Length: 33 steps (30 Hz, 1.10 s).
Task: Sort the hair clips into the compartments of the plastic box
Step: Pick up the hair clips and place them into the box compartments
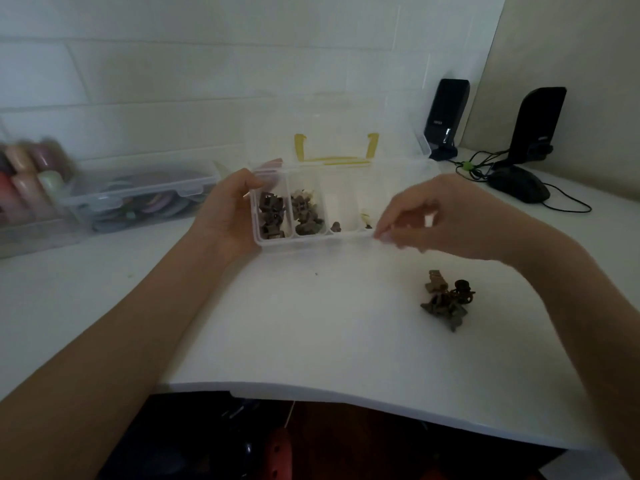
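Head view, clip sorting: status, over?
Left hand grips plastic box at its left end. Right hand blurred over right compartment, grip unclear. Loose hair clips remain on desk. Nothing blocking.

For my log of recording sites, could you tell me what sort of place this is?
Probably a home desk or craft corner: a white desk carries two black computer speakers, a black wired mouse and a clear lidded storage box of colourful items.

The small logos on both black speakers (446,116) are too blurred to read.
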Each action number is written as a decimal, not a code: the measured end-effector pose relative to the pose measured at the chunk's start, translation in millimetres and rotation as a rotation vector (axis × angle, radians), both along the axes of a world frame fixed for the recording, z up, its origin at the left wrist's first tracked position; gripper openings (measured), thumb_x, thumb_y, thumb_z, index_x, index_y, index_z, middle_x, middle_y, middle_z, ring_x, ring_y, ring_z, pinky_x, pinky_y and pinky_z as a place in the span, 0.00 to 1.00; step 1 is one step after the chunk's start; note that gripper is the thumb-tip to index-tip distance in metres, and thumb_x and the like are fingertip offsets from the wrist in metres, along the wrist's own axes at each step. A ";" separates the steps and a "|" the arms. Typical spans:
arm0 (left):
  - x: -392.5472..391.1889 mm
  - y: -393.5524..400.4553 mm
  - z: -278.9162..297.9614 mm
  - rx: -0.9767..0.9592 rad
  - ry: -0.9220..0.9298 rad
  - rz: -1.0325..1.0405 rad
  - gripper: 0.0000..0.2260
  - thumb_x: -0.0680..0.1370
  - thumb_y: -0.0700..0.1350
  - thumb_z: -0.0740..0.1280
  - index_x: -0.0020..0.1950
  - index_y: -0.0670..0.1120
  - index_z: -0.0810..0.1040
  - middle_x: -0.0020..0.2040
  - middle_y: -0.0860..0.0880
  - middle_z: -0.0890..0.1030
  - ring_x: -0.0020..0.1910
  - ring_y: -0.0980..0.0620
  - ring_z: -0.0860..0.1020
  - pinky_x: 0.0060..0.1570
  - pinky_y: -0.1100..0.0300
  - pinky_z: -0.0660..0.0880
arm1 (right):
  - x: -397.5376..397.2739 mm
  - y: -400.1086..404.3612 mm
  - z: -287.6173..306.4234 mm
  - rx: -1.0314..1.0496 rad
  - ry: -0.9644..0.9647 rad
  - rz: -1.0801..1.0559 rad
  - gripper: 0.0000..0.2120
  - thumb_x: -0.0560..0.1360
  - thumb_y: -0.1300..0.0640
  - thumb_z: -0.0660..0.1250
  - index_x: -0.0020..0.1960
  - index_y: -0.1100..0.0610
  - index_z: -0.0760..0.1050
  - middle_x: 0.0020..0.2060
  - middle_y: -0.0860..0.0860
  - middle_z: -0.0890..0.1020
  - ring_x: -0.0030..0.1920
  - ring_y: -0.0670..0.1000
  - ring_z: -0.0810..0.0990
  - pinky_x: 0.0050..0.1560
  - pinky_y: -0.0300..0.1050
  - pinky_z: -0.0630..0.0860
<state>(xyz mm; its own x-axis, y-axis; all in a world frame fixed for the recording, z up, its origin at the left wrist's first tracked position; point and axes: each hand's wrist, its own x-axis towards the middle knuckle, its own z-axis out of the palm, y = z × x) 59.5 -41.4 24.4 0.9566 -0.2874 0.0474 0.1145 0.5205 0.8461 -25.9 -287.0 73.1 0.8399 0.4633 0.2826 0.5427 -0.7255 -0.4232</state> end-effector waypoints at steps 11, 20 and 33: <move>1.7 3.3 1.1 -0.015 0.024 -0.004 0.17 0.76 0.39 0.53 0.57 0.46 0.78 0.48 0.48 0.82 0.42 0.47 0.84 0.37 0.52 0.80 | -9.0 -13.9 8.3 -0.538 0.579 -0.327 0.31 0.48 0.29 0.67 0.48 0.40 0.72 0.41 0.43 0.76 0.38 0.42 0.74 0.37 0.39 0.69; 2.5 1.5 1.7 0.005 0.014 -0.023 0.17 0.77 0.40 0.51 0.59 0.47 0.76 0.52 0.49 0.80 0.41 0.48 0.84 0.35 0.53 0.80 | -3.2 -10.2 -7.2 -0.398 0.678 -0.291 0.17 0.67 0.50 0.75 0.50 0.53 0.72 0.46 0.54 0.78 0.36 0.51 0.80 0.29 0.38 0.78; 1.3 1.7 1.0 -0.037 0.012 -0.016 0.20 0.69 0.38 0.58 0.59 0.46 0.77 0.45 0.49 0.83 0.40 0.48 0.84 0.36 0.53 0.80 | 18.7 3.4 -31.7 -0.104 0.398 -0.039 0.25 0.64 0.51 0.77 0.58 0.40 0.73 0.48 0.44 0.78 0.50 0.44 0.77 0.51 0.39 0.73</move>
